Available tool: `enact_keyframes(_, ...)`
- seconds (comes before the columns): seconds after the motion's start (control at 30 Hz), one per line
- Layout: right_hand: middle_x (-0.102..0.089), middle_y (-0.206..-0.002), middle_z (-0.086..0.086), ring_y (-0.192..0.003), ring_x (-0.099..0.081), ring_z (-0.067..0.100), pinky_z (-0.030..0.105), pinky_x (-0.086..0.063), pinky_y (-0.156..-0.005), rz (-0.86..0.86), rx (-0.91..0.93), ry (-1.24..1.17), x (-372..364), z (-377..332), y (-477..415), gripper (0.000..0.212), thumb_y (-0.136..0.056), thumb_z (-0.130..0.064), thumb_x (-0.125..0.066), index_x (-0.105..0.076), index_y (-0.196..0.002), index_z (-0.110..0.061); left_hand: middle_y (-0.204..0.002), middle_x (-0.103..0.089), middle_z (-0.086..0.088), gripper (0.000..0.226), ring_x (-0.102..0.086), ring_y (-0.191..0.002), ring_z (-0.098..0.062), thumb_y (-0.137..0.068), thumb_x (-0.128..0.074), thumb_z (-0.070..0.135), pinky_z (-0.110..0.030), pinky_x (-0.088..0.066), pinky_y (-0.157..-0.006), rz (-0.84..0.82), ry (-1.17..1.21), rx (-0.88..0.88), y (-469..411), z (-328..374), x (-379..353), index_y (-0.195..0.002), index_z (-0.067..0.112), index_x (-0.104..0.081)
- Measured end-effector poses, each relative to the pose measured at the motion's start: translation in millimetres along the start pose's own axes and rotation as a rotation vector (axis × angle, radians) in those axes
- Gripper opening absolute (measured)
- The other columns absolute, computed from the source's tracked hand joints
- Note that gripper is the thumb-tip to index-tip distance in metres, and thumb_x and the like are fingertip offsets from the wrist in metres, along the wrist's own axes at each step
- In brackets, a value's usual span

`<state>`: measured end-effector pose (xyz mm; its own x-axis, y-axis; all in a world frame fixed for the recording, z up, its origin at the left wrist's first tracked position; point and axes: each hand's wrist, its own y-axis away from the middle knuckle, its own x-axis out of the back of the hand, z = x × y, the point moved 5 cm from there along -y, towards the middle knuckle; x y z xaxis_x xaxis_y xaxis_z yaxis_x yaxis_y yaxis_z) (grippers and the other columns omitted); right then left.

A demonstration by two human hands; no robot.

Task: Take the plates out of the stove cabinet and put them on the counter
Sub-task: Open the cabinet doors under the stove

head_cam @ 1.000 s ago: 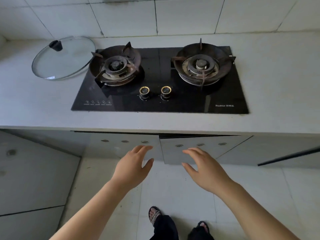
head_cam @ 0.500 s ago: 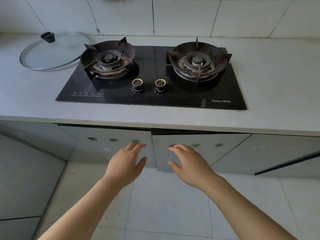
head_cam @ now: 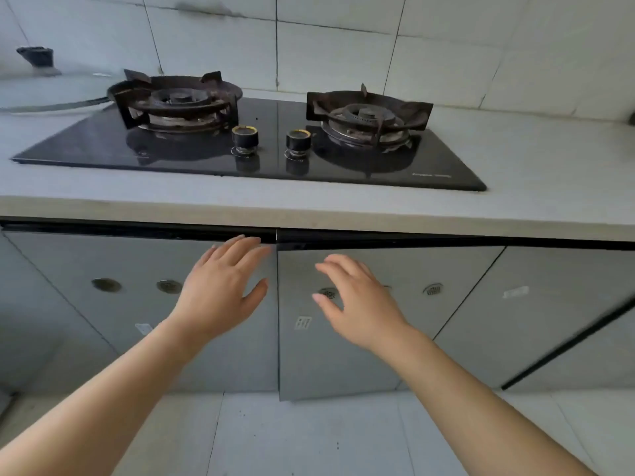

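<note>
Reaching with the left hand [head_cam: 220,290] to the top edge of the left door [head_cam: 103,338] right below the stove [head_cam: 275,149], with straight, spread fingers [head_cam: 237,247] at the dark slot [head_cam: 395,240] under the bench [head_cam: 532,204] lip, probably because no handle shows and that slot looks like the only place to pull from. Grip wide there, holding nothing. Hovering with the right hand [head_cam: 360,304] before the right door [head_cam: 343,365], also below the stove, grip likewise wide and empty; cannot tell whether touching the panel. Seems slightly ajar along the bottom, that right door, so likely the easier one to swing first. No plates in view: judged to be shut away behind these doors below the stove, hence two hands at the middle seam, one per door. Resting left of the stove, a glass lid [head_cam: 51,97]; right of the stove, bench surface, a likely landing place for the plates.
</note>
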<state>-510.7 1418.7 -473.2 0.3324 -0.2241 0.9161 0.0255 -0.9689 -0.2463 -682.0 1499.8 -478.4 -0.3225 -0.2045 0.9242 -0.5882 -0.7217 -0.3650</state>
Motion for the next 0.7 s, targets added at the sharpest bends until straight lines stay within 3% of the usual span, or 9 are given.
enact_keyframes(0.3, -0.053, -0.128, 0.011, -0.121, -0.043, 0.027, 0.035, -0.04, -0.099, 0.483, 0.132, 0.171, -27, 15, 0, 0.047, -0.084, -0.027, -0.063, -0.053, -0.125, -0.007, -0.139, -0.047, -0.01, 0.064, -0.042, -0.131, -0.03, -0.082, -0.037, 0.042, -0.054, -0.037, -0.104, 0.18, -0.157, -0.045, 6, -23, -37, -0.136, 0.009, -0.041)
enact_keyframes(0.43, -0.05, -0.131, 0.01, -0.122, -0.044, 0.028, 0.035, -0.038, -0.1, 0.471, 0.103, 0.198, -26, 17, -4, 0.049, -0.086, -0.028, -0.061, -0.05, -0.128, -0.006, -0.147, -0.038, -0.009, 0.065, -0.031, -0.138, -0.028, -0.084, -0.056, 0.029, -0.051, -0.036, -0.106, 0.167, -0.122, -0.065, 9, -26, -38, -0.141, 0.009, -0.034)
enact_keyframes(0.57, -0.047, -0.133, 0.007, -0.125, -0.041, 0.025, 0.032, -0.033, -0.103, 0.393, 0.06, 0.219, -24, 25, -4, 0.05, -0.089, -0.031, -0.057, -0.046, -0.132, -0.008, -0.153, -0.026, -0.003, 0.067, -0.018, -0.143, -0.02, -0.087, -0.054, 0.031, -0.044, -0.036, -0.108, 0.132, -0.07, -0.033, 12, -24, -32, -0.145, 0.013, -0.026)
enact_keyframes(0.7, -0.052, -0.129, 0.013, -0.122, -0.045, 0.031, 0.041, -0.035, -0.105, 0.446, 0.039, 0.27, -26, 38, -9, 0.051, -0.085, -0.027, -0.062, -0.05, -0.129, -0.004, -0.156, -0.017, 0.003, 0.069, -0.008, -0.144, -0.015, -0.088, -0.05, 0.032, -0.034, -0.038, -0.104, 0.134, -0.047, -0.009, 13, -22, -34, -0.147, 0.017, -0.018)
